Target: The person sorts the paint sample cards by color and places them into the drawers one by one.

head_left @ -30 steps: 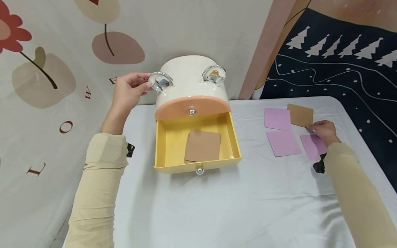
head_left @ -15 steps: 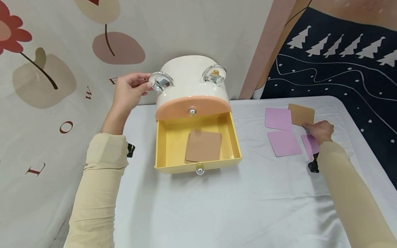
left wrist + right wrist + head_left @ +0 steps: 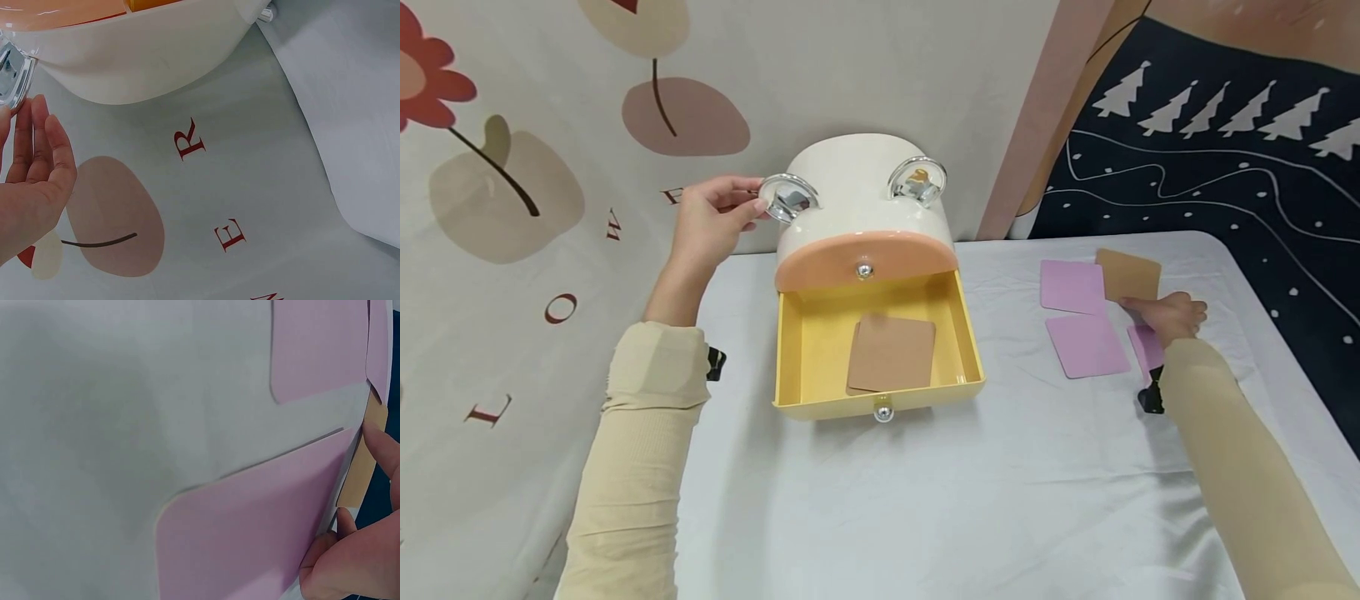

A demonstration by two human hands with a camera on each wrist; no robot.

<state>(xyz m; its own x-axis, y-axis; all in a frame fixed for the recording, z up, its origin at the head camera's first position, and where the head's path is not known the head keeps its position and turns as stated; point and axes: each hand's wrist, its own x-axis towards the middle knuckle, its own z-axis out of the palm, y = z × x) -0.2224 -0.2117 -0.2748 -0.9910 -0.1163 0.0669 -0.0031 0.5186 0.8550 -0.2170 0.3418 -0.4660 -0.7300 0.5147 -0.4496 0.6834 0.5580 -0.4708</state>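
Note:
In the head view my left hand (image 3: 709, 223) pinches the rim of the left silver ear (image 3: 790, 198) on a white rounded drawer box (image 3: 857, 179). Below its peach front, a yellow drawer (image 3: 790, 358) is pulled out with brown square cards (image 3: 895, 354) overlapping in it. To the right, my right hand (image 3: 1168, 317) is at the near edge of another brown card (image 3: 1129, 275). The right wrist view shows the thumb (image 3: 379, 442) against that edge, and another fingertip beside the card's corner. The hand and wrist partly cover a pink card (image 3: 1144, 350).
Two more pink cards, an upper one (image 3: 1072, 286) and a lower one (image 3: 1087, 345), lie left of my right hand. A second silver ear (image 3: 917, 179) and a drawer knob (image 3: 883, 410) stick out from the box. Printed cloth (image 3: 887, 67) hangs behind.
My right hand has slid left along the brown card's near edge, its thumb going from the corner toward the middle. The left hand has kept its pinch on the ear.

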